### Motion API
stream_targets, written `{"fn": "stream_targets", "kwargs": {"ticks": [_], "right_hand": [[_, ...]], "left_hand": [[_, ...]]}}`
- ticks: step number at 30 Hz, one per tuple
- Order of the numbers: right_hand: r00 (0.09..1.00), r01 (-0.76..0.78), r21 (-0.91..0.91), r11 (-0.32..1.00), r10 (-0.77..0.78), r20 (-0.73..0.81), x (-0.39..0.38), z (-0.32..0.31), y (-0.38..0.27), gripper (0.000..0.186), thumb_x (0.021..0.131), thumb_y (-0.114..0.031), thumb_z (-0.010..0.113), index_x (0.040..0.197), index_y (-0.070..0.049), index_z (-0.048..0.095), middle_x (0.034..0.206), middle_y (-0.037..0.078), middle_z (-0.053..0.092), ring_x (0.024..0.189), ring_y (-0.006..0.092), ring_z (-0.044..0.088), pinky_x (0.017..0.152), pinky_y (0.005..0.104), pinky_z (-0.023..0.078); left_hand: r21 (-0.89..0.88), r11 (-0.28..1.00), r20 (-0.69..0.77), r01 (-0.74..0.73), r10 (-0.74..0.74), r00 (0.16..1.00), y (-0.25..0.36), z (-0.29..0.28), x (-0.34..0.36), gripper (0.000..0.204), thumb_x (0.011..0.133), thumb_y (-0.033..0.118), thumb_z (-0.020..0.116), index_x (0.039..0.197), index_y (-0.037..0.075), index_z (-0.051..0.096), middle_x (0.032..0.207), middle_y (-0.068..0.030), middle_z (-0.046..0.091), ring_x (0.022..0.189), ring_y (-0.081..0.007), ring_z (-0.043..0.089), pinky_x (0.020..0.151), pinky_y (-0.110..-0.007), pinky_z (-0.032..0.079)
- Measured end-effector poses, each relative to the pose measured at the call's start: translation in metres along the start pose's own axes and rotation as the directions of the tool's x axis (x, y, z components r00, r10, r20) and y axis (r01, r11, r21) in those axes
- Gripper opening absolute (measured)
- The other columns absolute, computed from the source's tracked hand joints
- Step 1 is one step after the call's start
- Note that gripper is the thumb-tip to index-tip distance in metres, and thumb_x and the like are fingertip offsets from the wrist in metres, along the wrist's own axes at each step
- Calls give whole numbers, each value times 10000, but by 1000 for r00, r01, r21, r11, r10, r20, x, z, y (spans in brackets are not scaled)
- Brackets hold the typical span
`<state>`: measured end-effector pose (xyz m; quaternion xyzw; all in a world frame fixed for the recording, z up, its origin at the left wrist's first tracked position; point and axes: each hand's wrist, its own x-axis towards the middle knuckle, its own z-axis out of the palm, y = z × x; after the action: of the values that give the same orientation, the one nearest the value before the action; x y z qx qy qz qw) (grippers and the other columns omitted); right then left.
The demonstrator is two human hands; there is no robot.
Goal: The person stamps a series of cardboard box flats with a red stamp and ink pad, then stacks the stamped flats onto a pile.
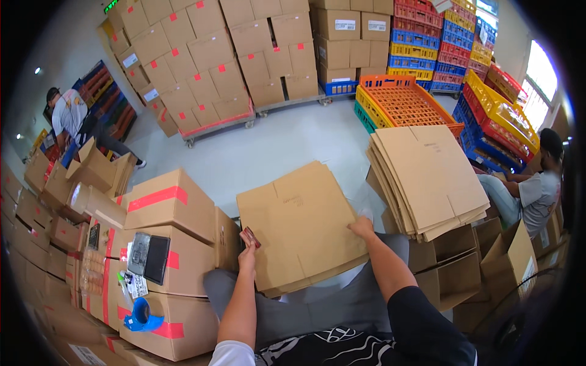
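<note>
A stack of flattened cardboard boxes [299, 226] lies in front of my knees, its top sheet plain brown with a small print. My left hand [247, 257] is closed on a small dark red, flat object [249, 237], too small to name, held over the stack's left edge. At the right edge of the same stack, my right hand [361, 228] grips the cardboard with the thumb on top; its other fingers are partly hidden. Just to the right stands a taller pile of flattened boxes [427, 177].
Taped cartons [168, 256] at my left carry a dark tablet-like device [157, 259] and a blue tape roll [141, 314]. Opened cartons [455, 274] stand at right. Behind are an orange crate [409, 100] and carton stacks on trolleys [223, 125]. Two other people work at far left and right.
</note>
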<state>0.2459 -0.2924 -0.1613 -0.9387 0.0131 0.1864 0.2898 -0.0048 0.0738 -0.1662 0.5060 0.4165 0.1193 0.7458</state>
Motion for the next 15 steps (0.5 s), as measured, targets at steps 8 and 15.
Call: {"fn": "stream_targets", "kwargs": {"ticks": [8,15], "right_hand": [[832,132,350,927,-296,469,-30,-4,-33,299,871,-200,724,1039,47,737,838,133,732,678,192,711,604,312,581],[258,215,184,959,-238,936,-176,27,-67,787,924,-614,627,1421,-12,526,1219,222,672,994,304,721,786,414,616]], "left_hand": [[-235,961,355,144,-52,933,33,-6,0,459,1062,310,519,1404,6,477,1343,-184,587,1176,-329,618,997,-491,510],[-387,913,360,134,16,933,42,9,-9,483,1060,303,510,1414,-24,487,1356,-173,594,1215,-320,604,1024,-465,494]]}}
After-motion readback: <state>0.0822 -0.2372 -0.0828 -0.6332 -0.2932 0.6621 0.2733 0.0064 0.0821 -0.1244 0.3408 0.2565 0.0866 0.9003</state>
